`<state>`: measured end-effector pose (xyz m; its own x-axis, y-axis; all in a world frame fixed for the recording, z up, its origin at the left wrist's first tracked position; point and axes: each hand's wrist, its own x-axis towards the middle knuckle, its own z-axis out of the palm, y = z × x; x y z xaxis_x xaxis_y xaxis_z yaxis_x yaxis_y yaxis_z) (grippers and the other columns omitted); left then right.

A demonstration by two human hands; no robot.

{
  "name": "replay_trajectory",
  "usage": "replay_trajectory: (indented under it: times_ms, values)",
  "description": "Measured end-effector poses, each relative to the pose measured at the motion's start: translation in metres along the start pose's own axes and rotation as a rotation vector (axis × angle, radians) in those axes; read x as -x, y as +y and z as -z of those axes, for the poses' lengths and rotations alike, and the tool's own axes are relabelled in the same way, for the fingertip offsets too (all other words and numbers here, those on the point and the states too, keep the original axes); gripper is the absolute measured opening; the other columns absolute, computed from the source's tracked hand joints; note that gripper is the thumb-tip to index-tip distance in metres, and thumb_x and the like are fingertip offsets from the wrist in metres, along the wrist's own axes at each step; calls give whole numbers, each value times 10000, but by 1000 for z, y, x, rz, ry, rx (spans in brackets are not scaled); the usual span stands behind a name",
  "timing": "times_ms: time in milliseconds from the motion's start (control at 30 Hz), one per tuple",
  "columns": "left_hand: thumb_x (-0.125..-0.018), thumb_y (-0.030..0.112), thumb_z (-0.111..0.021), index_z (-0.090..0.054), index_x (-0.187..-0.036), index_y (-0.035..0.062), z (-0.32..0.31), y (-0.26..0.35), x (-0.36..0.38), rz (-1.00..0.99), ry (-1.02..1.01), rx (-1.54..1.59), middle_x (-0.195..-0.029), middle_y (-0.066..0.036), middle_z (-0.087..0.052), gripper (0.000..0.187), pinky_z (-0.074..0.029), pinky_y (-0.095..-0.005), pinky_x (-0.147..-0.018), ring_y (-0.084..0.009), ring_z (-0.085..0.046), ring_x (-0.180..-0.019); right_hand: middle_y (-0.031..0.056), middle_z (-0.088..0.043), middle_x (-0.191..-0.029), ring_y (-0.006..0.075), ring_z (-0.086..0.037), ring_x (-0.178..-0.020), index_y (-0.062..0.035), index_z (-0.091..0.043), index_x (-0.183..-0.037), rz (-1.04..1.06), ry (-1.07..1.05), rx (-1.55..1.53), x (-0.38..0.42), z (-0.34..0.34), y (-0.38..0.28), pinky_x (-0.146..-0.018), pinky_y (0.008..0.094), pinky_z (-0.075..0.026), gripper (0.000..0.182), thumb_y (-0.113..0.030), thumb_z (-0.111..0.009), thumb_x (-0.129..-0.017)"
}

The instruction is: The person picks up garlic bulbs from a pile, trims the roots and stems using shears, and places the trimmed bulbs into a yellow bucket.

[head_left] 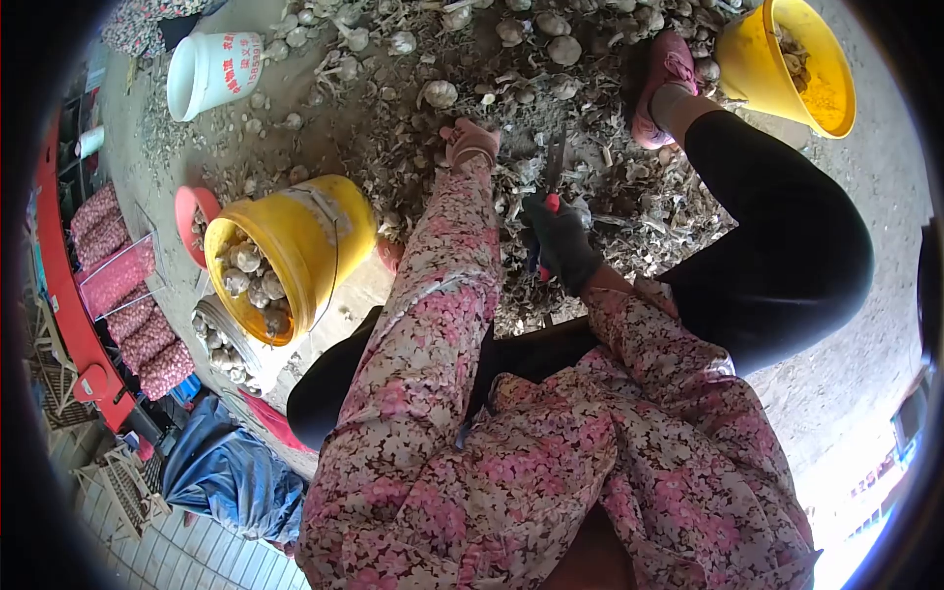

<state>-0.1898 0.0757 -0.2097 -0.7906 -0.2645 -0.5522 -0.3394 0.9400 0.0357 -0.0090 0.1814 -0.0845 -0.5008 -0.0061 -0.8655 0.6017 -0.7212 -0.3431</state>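
Garlic (251,280) fills the yellow bucket (305,246) at nine o'clock, tipped on its side with its mouth toward the mesh sacks (123,295) at the left edge. At centre the left hand (470,146) stretches to twelve o'clock, fingers down in the litter (610,192) of stalks and skins; whether it grips a bulb cannot be told. Just to its right, the gloved right hand (560,241) is closed round red-handled shears (551,182), their long axis running six to twelve, tips toward the pile (531,39). Judging by this, a clean cut needs the bulb brought close and the stem laid across the blades. A second bucket (787,64) stands at two o'clock.
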Motion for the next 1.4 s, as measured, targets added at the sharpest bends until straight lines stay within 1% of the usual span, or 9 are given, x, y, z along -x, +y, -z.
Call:
replay_trajectory:
  times_ms: [133, 200, 233, 267, 500, 667, 1067, 1233, 1400]
  values:
    - [-804, 226, -715, -550, -1213, 96, -20, -27, 12, -190, 139, 471, -1046, -106, -665, 459, -476, -424, -901, -257, -641, -930, 28, -532, -651, 173, -531, -544, -83, -519, -912, 195, -102, 376, -11, 16, -1, -493, 343, -417, 271, -308, -658, -857]
    - [-734, 133, -767, -527, -1231, 74, 10, -43, 57, -178, 117, 739, -1066, -100, -657, 556, -497, -387, -881, -247, -639, -948, 138, -608, -761, 303, -620, -702, -48, -524, -992, 529, 76, 1007, 10, 12, -16, -625, 407, -476, 389, -360, -676, -817]
    - [-711, 140, -784, -515, -1235, 56, 26, -50, 82, -117, -107, 1186, -1086, -105, -647, 596, -503, -369, -873, -242, -626, -985, 228, -620, -875, 405, -623, -823, -31, -509, -1083, 591, 27, 1029, 15, 13, -24, -726, 465, -485, 487, -374, -681, -783]
    - [-687, 148, -801, -503, -1239, 39, 34, -58, 95, -49, -344, 1628, -1106, -109, -637, 636, -510, -351, -865, -238, -614, -1022, 228, -620, -875, 405, -623, -823, -31, -509, -1083, 594, 14, 1029, 22, 11, -32, -726, 465, -485, 487, -374, -681, -783]
    - [-658, 101, -796, -496, -1205, 15, 54, -96, 160, -467, 206, 1275, -1097, -104, -621, 630, -520, -314, -815, -198, -613, -937, 179, -612, -859, 355, -619, -809, -34, -480, -1228, 1170, 17, 1551, 52, 3, -42, -712, 445, -485, 613, -352, -686, -746]
    - [-603, 217, -784, -469, -1219, 2, 76, -98, 195, -386, 487, 575, -1131, -199, -547, 724, -439, -404, -948, -336, -524, -1091, 180, -612, -876, 352, -611, -832, -15, -472, -1242, 1123, -76, 1671, 66, -2, -25, -732, 450, -481, 649, -352, -703, -738]
    - [-586, 295, -788, -484, -1184, 21, 72, -113, 225, -407, 414, 462, -1138, -213, -526, 724, -406, -433, -976, -380, -462, -1133, 184, -642, -824, 372, -632, -826, -55, -526, -1035, 981, -222, 1742, 49, 17, -3, -726, 476, -485, 329, -242, -626, -783]
    - [-586, 238, -834, -621, -963, 34, 65, -121, 217, -367, 269, 784, -909, -88, -658, 479, -515, -337, -782, -220, -637, -843, 204, -623, -841, 389, -620, -819, -60, -574, -990, 904, -307, 1788, 27, 18, -7, -708, 473, -482, 242, -139, -602, -762]
    - [-619, 178, -834, -656, -1009, 22, 42, -128, 195, -313, 110, 900, -893, -59, -700, 456, -525, -279, -727, -131, -654, -776, 176, -635, -778, 376, -628, -776, -61, -597, -964, 902, -316, 1929, 6, 18, -11, -693, 477, -486, 228, -169, -607, -764]
